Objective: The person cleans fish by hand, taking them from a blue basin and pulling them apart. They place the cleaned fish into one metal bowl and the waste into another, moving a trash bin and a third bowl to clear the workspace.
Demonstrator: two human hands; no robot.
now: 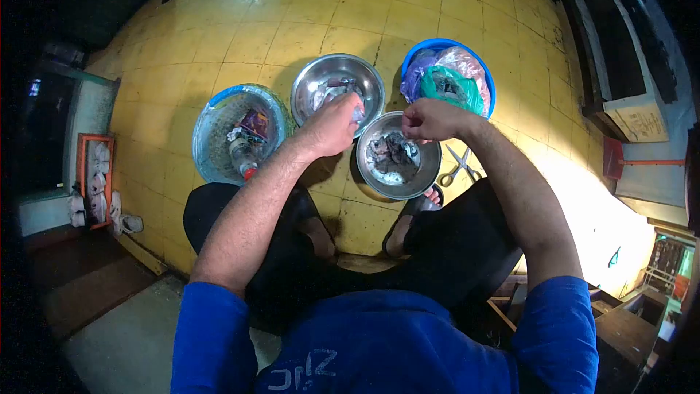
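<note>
My left hand [334, 128] is over the near right rim of a steel bowl [305, 82] that holds pale, wet-looking pieces. Its fingers are closed, and a whitish scrap shows at their edge, too small to name. Closer to me, a second steel bowl [370, 182] contains dark grey and white soft pieces [394, 153]. Above this bowl's far right rim is my right hand [432, 120], with fingertips pinched together. Whatever lies in that pinch is hidden. Scissors [456, 167] with dark handles rest on the floor right of the nearer bowl.
On the left stands a clear-walled tub [204, 138] with a red-capped plastic bottle [243, 157] and wrappers. A blue basin [491, 80] of plastic bags [456, 84] is at the far right. My feet flank the yellow tiled floor [350, 211]. Shoes fill an orange rack [82, 175] at left.
</note>
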